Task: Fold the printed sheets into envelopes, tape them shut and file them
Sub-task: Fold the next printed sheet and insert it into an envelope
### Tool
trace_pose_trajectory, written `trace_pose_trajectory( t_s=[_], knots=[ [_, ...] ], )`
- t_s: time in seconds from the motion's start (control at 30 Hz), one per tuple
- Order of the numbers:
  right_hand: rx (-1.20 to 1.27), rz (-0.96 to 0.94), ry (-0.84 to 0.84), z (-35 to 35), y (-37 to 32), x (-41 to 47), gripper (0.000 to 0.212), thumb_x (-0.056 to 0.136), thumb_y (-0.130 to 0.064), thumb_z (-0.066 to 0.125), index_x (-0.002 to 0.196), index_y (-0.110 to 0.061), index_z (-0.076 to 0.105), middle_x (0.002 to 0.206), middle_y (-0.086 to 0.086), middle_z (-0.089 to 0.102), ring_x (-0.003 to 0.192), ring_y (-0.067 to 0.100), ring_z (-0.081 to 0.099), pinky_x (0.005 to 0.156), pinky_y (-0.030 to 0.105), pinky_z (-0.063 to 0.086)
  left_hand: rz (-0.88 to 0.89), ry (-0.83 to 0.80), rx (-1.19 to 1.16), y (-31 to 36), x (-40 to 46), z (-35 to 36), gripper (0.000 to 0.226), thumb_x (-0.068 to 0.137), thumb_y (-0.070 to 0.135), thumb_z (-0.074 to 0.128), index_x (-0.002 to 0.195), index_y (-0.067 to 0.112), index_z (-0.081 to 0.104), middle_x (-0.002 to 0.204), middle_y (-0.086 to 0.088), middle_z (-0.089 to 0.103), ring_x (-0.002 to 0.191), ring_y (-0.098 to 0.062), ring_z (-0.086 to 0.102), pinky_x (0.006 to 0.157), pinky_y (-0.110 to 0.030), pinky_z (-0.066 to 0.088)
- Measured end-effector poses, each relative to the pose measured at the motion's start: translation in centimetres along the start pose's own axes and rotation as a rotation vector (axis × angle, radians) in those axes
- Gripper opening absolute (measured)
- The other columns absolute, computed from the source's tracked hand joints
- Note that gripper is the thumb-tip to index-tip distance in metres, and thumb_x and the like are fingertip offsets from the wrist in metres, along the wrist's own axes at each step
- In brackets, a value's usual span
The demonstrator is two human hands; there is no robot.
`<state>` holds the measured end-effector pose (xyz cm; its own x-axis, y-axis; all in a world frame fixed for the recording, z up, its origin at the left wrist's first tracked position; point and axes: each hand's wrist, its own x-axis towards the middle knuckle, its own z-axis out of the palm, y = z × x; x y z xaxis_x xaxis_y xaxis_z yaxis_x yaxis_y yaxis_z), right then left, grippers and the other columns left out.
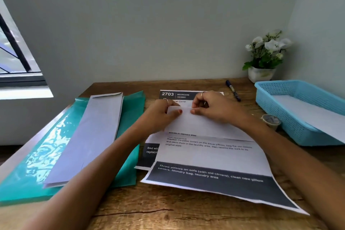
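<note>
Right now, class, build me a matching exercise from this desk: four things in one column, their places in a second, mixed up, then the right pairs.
Things:
1. pen
2. tape roll
3. stack of envelopes
4. flower pot

Places:
A. on the green folder
B. far right corner of the desk, by the wall
C. just left of the blue basket
D. beyond the right hand, near the printed sheet

Pairs: 1-D, 2-C, 3-A, 4-B
</note>
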<state>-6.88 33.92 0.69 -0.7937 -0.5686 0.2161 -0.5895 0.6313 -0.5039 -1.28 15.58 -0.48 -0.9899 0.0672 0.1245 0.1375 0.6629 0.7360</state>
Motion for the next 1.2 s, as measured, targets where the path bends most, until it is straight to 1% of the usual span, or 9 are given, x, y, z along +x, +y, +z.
trace_pose_trajectory(
  t_s=[0.1, 0.33, 0.47, 0.6, 0.7, 0.8, 1.0, 1.1, 1.2],
  knots=[
    [-0.034, 0.001, -0.019, -0.6, 0.1, -0.1, 0.012, 0.085, -0.034, 0.065, 0.085, -0.022, 0.063, 0.080, -0.009, 0.060, 0.070, 0.002, 0.052, 0.056, 0.010, 0.038, 0.030, 0.132, -0.075, -0.4, -0.1, -0.7, 0.019, 0.093, 0.020, 0.056, 0.102, 0.010, 0.069, 0.087, -0.006, 0.069, 0.083, -0.021, 0.065, 0.081, -0.036, 0.055],
    [0.026, 0.099, 0.006, -4.7, 2.8, -1.5, 0.012, 0.085, -0.029, 0.066, 0.084, -0.018, 0.069, 0.080, -0.008, 0.063, 0.073, 0.003, 0.054, 0.059, 0.007, 0.039, -0.043, 0.243, -0.360, -1.7, -0.1, -2.0, 0.013, 0.092, 0.016, 0.057, 0.094, 0.011, 0.069, 0.092, -0.012, 0.072, 0.080, -0.022, 0.065, 0.078, -0.038, 0.054],
    [0.054, 0.223, 0.000, -4.6, 3.8, -1.7, 0.015, 0.083, -0.029, 0.067, 0.082, -0.014, 0.069, 0.084, 0.001, 0.065, 0.077, 0.010, 0.056, 0.067, 0.024, 0.045, -0.108, 0.201, -0.481, -2.2, -0.2, -2.0, 0.021, 0.095, 0.022, 0.051, 0.094, 0.012, 0.069, 0.084, -0.005, 0.072, 0.073, -0.018, 0.068, 0.064, -0.030, 0.055],
    [-0.019, 0.298, 0.081, -3.8, 4.1, -1.8, 0.028, 0.081, -0.036, 0.069, 0.072, -0.011, 0.061, 0.073, 0.006, 0.062, 0.064, 0.014, 0.054, 0.057, 0.026, 0.042, -0.124, 0.184, -0.544, -1.9, -0.3, -1.5, 0.022, 0.097, 0.022, 0.047, 0.093, 0.012, 0.067, 0.087, -0.006, 0.070, 0.076, -0.017, 0.066, 0.072, -0.032, 0.056],
    [0.037, 0.303, 0.127, -3.6, 4.2, -1.7, 0.016, 0.086, -0.025, 0.065, 0.081, -0.010, 0.063, 0.084, 0.007, 0.064, 0.075, 0.018, 0.060, 0.058, 0.027, 0.050, -0.125, 0.184, -0.558, -1.9, -0.2, -1.3, 0.022, 0.098, 0.022, 0.046, 0.097, 0.010, 0.065, 0.092, -0.010, 0.068, 0.082, -0.021, 0.064, 0.079, -0.038, 0.054],
    [0.153, 0.317, 0.142, -3.6, 4.0, -1.9, 0.004, 0.089, -0.013, 0.060, 0.090, -0.011, 0.064, 0.091, 0.007, 0.066, 0.078, 0.018, 0.061, 0.059, 0.026, 0.052, -0.120, 0.197, -0.610, -2.0, -0.1, -1.3, 0.022, 0.099, 0.022, 0.044, 0.090, 0.014, 0.063, 0.083, -0.005, 0.066, 0.075, -0.018, 0.062, 0.066, -0.031, 0.054],
    [0.328, 0.381, 0.274, -3.4, 3.9, -1.8, 0.023, 0.082, -0.037, 0.067, 0.083, -0.015, 0.062, 0.088, 0.006, 0.069, 0.078, 0.016, 0.063, 0.067, 0.028, 0.052, -0.125, 0.213, -0.692, -2.3, 0.1, -1.3, 0.022, 0.099, 0.024, 0.044, 0.093, 0.011, 0.061, 0.082, -0.004, 0.067, 0.073, -0.016, 0.063, 0.063, -0.028, 0.054],
    [0.573, 0.429, 0.128, -3.6, 3.4, -2.4, 0.028, 0.078, -0.037, 0.070, 0.099, -0.020, 0.062, 0.098, -0.001, 0.069, 0.091, 0.013, 0.064, 0.077, 0.028, 0.050, -0.103, 0.235, -0.755, -2.2, 0.2, -1.3, 0.021, 0.099, 0.023, 0.044, 0.094, 0.010, 0.060, 0.087, -0.007, 0.064, 0.078, -0.019, 0.060, 0.071, -0.033, 0.051],
    [0.650, 0.480, -0.065, -3.7, 3.4, -2.7, 0.030, 0.077, -0.017, 0.073, 0.104, -0.018, 0.061, 0.102, 0.001, 0.070, 0.096, 0.018, 0.065, 0.080, 0.033, 0.052, -0.093, 0.282, -0.797, -2.4, 0.4, -1.5, 0.020, 0.099, 0.021, 0.044, 0.094, 0.011, 0.061, 0.091, -0.011, 0.063, 0.083, -0.023, 0.057, 0.076, -0.037, 0.049]
  ],
)
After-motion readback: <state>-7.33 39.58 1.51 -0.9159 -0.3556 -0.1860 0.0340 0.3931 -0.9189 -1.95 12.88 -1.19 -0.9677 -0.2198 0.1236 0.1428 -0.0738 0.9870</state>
